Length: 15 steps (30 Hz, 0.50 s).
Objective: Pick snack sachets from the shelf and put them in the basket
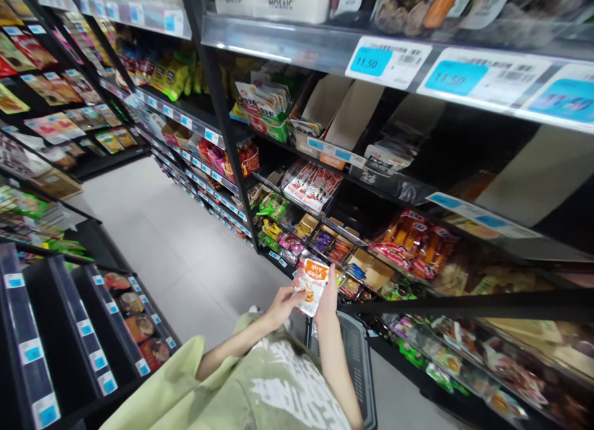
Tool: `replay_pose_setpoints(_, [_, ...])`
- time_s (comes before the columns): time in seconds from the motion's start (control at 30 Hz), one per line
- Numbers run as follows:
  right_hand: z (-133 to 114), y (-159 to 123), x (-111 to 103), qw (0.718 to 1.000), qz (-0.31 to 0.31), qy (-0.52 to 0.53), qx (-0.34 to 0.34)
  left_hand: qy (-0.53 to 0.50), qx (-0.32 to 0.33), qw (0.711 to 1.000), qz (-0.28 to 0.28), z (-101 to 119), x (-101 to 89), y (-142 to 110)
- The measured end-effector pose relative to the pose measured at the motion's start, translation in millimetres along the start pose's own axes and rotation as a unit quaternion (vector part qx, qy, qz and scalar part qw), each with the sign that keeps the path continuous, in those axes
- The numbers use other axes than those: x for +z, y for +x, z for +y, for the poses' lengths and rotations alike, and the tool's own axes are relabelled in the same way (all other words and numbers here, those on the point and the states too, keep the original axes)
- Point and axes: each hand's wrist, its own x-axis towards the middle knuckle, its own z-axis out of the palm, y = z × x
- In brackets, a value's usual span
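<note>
A small white and orange snack packet [312,289] is held upright in front of my body, its printed face towards me. My left hand [282,306] pinches its left edge, thumb on the front. Along the right edge, my right hand [328,297] grips the same packet, with most of its fingers hidden behind it. Below the hands, a dark grey shopping basket [357,362] is partly covered by my right forearm and shirt; what it holds cannot be seen.
Snack shelves [325,151] rise close on my right, with red and white packets [313,185] and red sausage packs [415,244] on them. A lower tiered rack [60,331] stands on the left. Between them runs a grey tiled floor [162,250].
</note>
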Motion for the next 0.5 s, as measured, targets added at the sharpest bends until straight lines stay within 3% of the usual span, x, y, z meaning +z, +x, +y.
replay_pose_setpoints(0.23, [-4.8,-1.7,-4.2,0.999,-0.029,0.039,-0.020,0.005,-0.006,0.998,-0.061,-1.3,1.2,3.2])
replay_pose_setpoints(0.5, [-3.5,0.8,-9.4,0.999,0.037,-0.007,-0.029,0.032,0.025,0.995,-0.095,-4.0,-1.5,2.0])
